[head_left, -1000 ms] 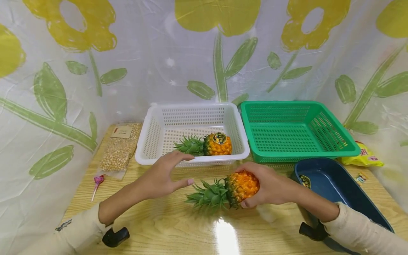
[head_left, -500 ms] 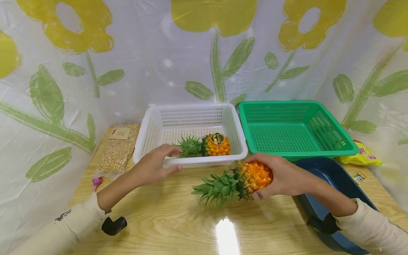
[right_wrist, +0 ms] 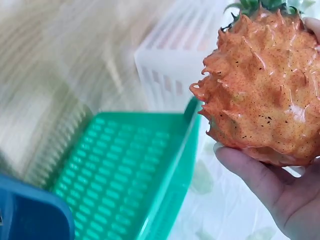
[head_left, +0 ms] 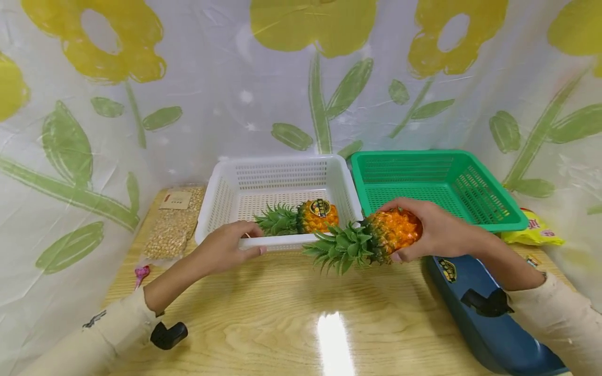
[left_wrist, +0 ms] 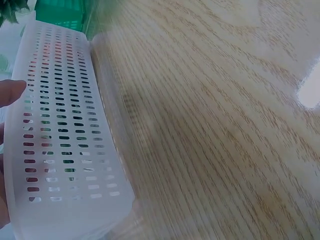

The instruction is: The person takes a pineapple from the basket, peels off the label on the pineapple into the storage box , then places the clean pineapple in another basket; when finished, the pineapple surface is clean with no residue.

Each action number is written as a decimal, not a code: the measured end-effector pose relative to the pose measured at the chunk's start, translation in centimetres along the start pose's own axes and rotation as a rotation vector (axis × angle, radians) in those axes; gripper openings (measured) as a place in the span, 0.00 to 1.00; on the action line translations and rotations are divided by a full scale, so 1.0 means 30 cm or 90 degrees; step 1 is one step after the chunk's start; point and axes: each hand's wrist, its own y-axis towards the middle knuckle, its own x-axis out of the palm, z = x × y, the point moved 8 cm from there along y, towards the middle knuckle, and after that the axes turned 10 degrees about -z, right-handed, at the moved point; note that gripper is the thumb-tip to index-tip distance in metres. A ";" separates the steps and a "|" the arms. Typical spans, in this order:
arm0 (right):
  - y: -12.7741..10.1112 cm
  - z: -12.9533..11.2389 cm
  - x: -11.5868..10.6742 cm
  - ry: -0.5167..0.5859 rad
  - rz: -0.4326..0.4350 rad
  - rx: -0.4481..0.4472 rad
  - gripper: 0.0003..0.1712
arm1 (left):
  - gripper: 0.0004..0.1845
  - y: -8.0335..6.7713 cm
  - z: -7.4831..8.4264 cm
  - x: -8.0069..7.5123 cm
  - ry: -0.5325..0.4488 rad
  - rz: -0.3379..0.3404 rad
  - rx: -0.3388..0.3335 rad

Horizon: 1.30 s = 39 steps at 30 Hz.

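Head view: a pineapple (head_left: 376,237) is held in the right hand (head_left: 435,230), the grip wrapped round its orange body, with the leafy crown pointing away toward the left hand (head_left: 226,248). It is carried above the worktop (head_left: 291,313), just in front of the gap between the white basket (head_left: 216,209) and the green basket (head_left: 470,188). The white basket's near rim is pinched in the left grip; a second pineapple (head_left: 301,218) is seen lying inside, just beyond that grip. A blue tub (head_left: 489,329) is placed beneath the right forearm.
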 end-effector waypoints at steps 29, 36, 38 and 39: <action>-0.039 0.279 -0.397 -0.038 0.042 0.155 0.37 | 0.11 -0.005 -0.007 0.009 -0.001 -0.006 0.005; -0.056 0.339 -0.477 -0.064 0.042 0.180 0.37 | 0.10 -0.001 -0.004 0.004 0.001 -0.002 0.014; -0.060 0.365 -0.494 -0.076 0.043 0.193 0.37 | 0.10 0.001 -0.004 0.005 0.002 -0.004 0.012; -0.061 0.379 -0.501 -0.086 0.042 0.200 0.37 | 0.10 0.003 -0.005 0.006 0.003 -0.004 0.012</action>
